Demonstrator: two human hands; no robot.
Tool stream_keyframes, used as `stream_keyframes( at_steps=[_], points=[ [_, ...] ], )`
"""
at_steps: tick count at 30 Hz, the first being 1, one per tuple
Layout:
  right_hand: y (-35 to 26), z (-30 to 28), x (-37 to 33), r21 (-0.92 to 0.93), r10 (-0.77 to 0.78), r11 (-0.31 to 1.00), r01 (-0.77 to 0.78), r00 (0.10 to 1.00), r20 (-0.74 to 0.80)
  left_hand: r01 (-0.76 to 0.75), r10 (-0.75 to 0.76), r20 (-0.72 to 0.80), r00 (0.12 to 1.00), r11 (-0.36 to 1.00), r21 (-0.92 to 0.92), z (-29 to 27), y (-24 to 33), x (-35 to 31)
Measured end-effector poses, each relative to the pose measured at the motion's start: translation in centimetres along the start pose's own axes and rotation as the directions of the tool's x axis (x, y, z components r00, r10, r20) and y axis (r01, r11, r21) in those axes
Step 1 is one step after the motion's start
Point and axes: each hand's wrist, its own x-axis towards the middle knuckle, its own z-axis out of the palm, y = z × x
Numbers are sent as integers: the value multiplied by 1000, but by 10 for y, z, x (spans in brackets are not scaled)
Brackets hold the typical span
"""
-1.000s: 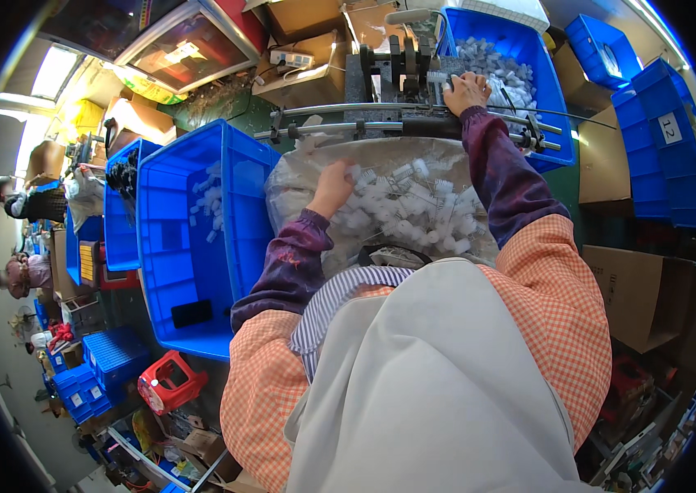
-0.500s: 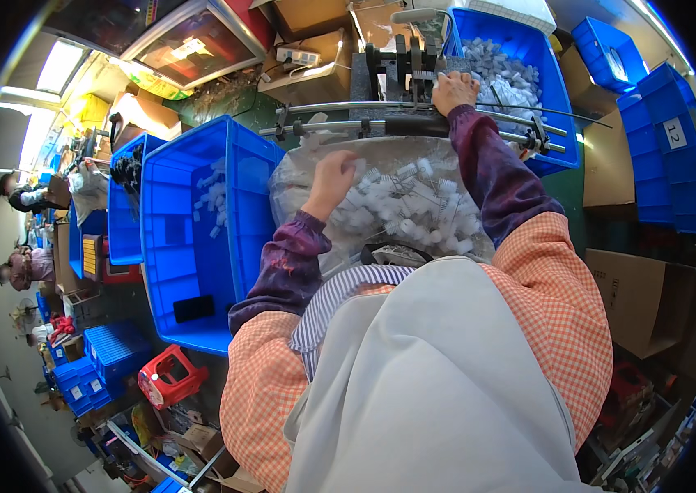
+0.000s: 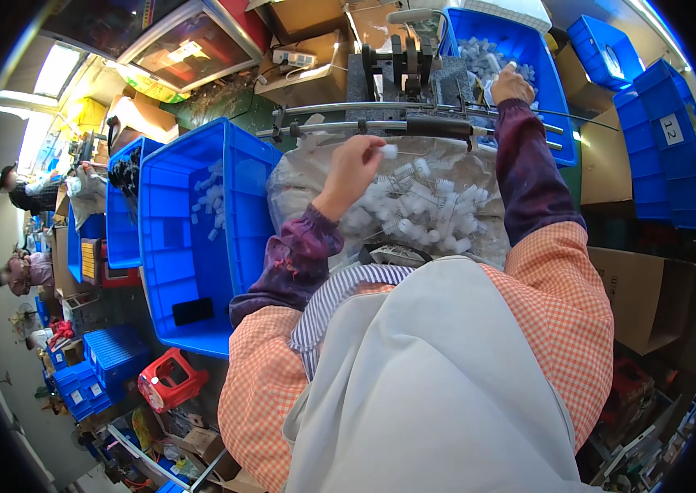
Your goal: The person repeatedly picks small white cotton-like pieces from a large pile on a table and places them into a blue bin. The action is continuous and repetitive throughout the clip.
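Pinching 1 white plastic part (image 3: pixel 389 151) in the left hand (image 3: pixel 353 172), thumb and fingers closed on it, held up just on the wearer's side of the metal rods (image 3: pixel 339 128). Loose pile (image 3: pixel 450 201) of similar white parts lies below and to the right, on a plastic sheet (image 3: pixel 292 185). Right hand (image 3: pixel 512 85) is over the right blue bin (image 3: pixel 557 103), fingers curled down near more white pieces (image 3: pixel 479 56); can't tell if it grips any. Step reads as handling parts 1 at a time by the rods, right hand off at the bin. My read: next move calls for a steady left pinch and a clear path past the rods. Unclear: right fingertips' contact; rods partly covered by the right sleeve (image 3: pixel 522 148); pile's lower layers buried.
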Motion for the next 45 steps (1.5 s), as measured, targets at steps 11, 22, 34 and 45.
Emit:
stream_keyframes(
  at_steps=[11, 22, 34, 45],
  points=[
    [-49, 8, -76, 684, -625, 581, 442, 780, 26, -70, 70, 6, 998, 979, 191, 18, -9, 8],
    [-49, 73, -9, 24, -420, 904, 427, 898, -130, 131, -313, 322, 894, 867, 480, -6, -85, -61],
    [-47, 79, -9, 14, -459, 885, 464, 878, -136, 130, -259, 226, 939, 876, 465, -7, -77, -61],
    [-49, 76, -11, 62, -430, 895, 442, 891, -146, 108, -163, 82, 983, 884, 454, -9, -77, -57]
  ],
)
